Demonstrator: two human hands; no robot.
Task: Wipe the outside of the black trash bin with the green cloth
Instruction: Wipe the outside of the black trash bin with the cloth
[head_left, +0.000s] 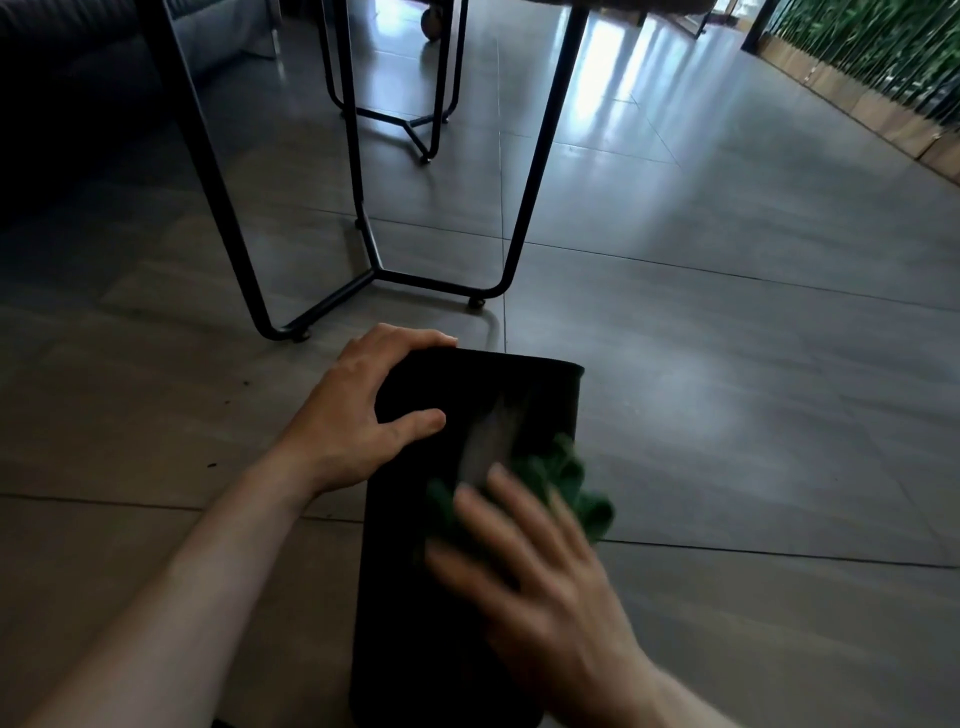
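the bin (415, 597) lies on its side on the floor (727, 415), long axis running away from the camera, its far end pointing toward the table legs (363, 270). it sits near the bottom edge of the view, a little left of middle, crossing a tile seam.

the left hand (363, 415) grips the bin's far left corner: fingers curl over the far end, the thumb lies flat on the upper face, palm against the left side. the hand is wrapped around the edge, not spread.

the right hand (535, 571) rests on the bin's upper face toward its right side, fingers splayed and flat. it is motion-blurred. under its fingertips is the cloth (571, 493), bunched, pressed against the bin's right edge and spilling over it toward the floor. whether any finger pinches the cloth cannot be told; it looks held down by the flat hand.

a pale streak of reflected light shows on the bin's upper face just beyond the right fingers.

a second set of dark legs stands farther back. green plants (883, 57) line the top right corner.
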